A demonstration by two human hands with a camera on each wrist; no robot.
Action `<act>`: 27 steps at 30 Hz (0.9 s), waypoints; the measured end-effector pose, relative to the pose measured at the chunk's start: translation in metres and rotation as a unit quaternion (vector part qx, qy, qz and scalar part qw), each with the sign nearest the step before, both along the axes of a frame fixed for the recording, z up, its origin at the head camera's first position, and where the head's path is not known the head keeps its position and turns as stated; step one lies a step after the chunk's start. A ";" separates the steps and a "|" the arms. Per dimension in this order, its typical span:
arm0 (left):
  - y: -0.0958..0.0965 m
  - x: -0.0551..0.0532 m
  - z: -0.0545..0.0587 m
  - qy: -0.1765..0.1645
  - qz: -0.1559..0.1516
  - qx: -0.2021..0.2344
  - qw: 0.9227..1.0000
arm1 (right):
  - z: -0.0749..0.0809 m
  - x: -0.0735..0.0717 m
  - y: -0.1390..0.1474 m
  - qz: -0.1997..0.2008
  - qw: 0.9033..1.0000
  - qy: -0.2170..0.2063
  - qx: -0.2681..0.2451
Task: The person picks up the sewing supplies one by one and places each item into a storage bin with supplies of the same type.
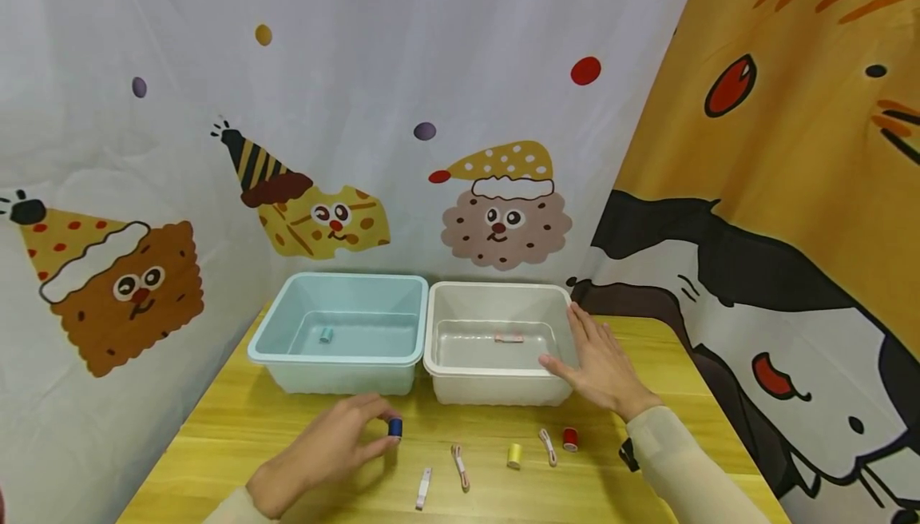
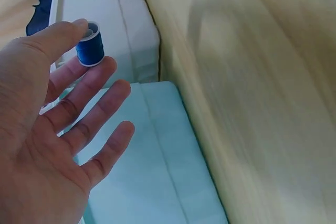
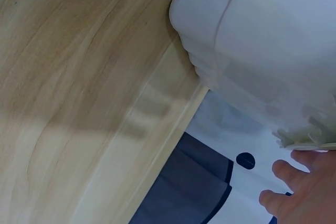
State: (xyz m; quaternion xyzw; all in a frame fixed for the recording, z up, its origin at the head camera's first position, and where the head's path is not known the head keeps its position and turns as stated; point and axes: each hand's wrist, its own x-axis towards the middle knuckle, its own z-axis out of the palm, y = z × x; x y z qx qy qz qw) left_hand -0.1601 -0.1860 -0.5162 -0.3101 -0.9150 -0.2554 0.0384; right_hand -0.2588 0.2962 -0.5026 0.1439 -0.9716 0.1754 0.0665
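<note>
Between thumb and fingertips, my left hand [image 1: 332, 442] pinches a small spool of blue thread [image 2: 91, 48], held above the table in front of the two bins. My right hand [image 1: 602, 364] lies with straight fingers at the right rim of the white bin [image 1: 496, 384]. Inside that bin is a small pinkish bundle [image 1: 509, 339]. The light blue bin [image 1: 338, 376] stands at its left with a teal thread spool [image 1: 327, 335] on its floor. Nearer me lie a yellow spool [image 1: 514, 455] and a red spool [image 1: 570, 438].
Two folded pinkish-white cords [image 1: 461, 468] [image 1: 549, 447] and a flat white strip [image 1: 424, 488] lie on the wooden table [image 1: 345, 500]. A black object [image 1: 628, 454] shows by the right wrist. Printed curtains [image 1: 345, 69] hang behind the bins and along the right.
</note>
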 end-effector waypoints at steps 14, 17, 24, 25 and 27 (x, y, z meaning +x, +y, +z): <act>0.002 -0.004 0.025 0.051 0.020 0.021 0.998 | -0.004 -0.001 0.001 0.003 1.000 0.008 -0.005; 0.003 -0.006 0.032 0.062 0.018 0.026 0.998 | -0.004 -0.002 0.002 0.004 1.000 0.010 -0.006; 0.000 -0.013 0.046 0.099 0.020 0.039 0.994 | -0.002 -0.003 0.005 0.017 1.000 0.001 -0.005; -0.001 -0.014 0.048 0.104 0.021 0.043 0.993 | -0.001 -0.003 0.006 0.019 1.000 0.001 -0.004; -0.001 -0.016 0.051 0.118 0.019 0.048 0.992 | -0.001 -0.003 0.007 0.019 1.000 0.001 -0.002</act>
